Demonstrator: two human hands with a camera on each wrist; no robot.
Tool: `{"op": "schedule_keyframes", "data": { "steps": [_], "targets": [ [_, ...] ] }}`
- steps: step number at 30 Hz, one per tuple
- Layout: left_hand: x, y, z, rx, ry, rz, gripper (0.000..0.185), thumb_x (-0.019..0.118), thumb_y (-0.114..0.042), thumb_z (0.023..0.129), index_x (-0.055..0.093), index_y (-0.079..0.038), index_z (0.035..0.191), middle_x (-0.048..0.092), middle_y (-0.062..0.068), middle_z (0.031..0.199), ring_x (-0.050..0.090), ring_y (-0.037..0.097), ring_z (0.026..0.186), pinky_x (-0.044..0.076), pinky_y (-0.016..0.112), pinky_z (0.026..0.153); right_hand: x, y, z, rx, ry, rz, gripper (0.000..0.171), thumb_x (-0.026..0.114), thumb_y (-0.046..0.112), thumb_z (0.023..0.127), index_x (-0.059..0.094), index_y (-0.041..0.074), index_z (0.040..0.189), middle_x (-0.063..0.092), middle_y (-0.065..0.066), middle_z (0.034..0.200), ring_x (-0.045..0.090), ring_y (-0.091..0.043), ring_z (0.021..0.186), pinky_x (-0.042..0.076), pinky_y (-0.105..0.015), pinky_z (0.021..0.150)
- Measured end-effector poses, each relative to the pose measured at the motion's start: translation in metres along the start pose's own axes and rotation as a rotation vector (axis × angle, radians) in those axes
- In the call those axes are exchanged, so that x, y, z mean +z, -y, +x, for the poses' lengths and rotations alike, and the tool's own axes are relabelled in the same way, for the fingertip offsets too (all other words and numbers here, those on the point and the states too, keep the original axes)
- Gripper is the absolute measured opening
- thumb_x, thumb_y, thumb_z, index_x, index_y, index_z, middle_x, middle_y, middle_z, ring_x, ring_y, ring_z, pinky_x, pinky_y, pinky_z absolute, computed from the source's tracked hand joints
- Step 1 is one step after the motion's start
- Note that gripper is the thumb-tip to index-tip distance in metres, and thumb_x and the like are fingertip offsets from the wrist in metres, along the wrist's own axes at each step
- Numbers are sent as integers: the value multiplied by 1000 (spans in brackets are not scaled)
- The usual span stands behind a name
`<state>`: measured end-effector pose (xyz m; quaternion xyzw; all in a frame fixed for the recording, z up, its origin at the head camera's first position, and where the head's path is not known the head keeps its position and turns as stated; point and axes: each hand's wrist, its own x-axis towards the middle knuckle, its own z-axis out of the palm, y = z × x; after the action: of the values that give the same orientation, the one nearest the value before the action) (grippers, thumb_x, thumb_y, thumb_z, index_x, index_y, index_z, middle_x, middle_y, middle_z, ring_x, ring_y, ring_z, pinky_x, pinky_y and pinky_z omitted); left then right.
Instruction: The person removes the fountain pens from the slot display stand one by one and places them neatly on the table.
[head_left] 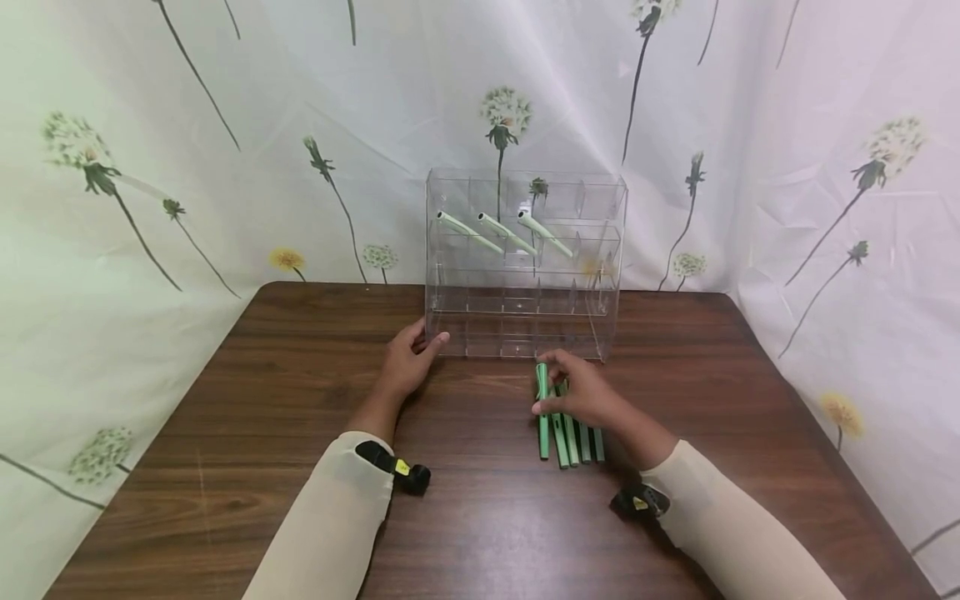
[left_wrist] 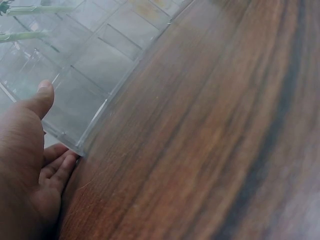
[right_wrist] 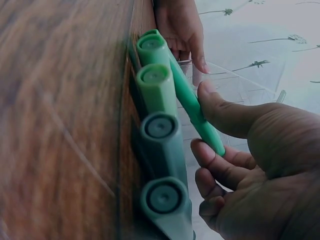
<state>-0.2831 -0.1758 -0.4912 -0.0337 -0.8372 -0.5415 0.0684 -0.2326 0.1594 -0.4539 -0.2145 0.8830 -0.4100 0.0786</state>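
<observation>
**Head view: hands at the clear organizer, pens on the table**

The brown table [head_left: 300,467] shows bare wood across the lower frame, its edges meeting a flower-print cloth [head_left: 150,167]. At centre stands a clear organizer [head_left: 525,325]; three pale green pens [head_left: 510,233] lean in its upper compartments. The left hand [head_left: 408,358], fingers relaxed, rests against the organizer's lower left corner. The right hand [head_left: 581,392] pinches one bright green pen [head_left: 542,417] from a row of green pens [head_left: 577,437] lying just in front.
</observation>
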Motion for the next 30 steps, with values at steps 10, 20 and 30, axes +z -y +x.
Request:
{"op": "schedule_keyframes", "data": {
  "steps": [10, 20, 30],
  "targets": [
    [1, 1, 2, 2, -1, 4, 67, 71, -39, 108, 50, -10, 164, 63, 23, 153, 62, 37, 144, 50, 51, 124, 1, -1, -1, -38, -2, -103, 75, 99, 21, 82, 63, -5, 143, 68, -21, 134, 62, -41, 127, 51, -63, 112],
    [0, -2, 0, -13, 5, 27, 69, 71, -44, 108, 48, -13, 166, 63, 20, 154, 61, 35, 145, 49, 51, 125, 1, -2, -2, -23, -16, -142, 74, 100, 26, 81, 67, -1, 140, 70, -17, 130, 54, -36, 124, 51, -58, 102],
    [0, -2, -1, -11, 6, 18, 68, 71, -42, 108, 50, -11, 164, 63, 21, 154, 61, 35, 145, 49, 51, 124, 1, -2, 0, 11, -19, -160, 71, 102, 31, 78, 70, 4, 137, 71, -14, 128, 51, -36, 127, 39, -75, 111]
  ]
}}
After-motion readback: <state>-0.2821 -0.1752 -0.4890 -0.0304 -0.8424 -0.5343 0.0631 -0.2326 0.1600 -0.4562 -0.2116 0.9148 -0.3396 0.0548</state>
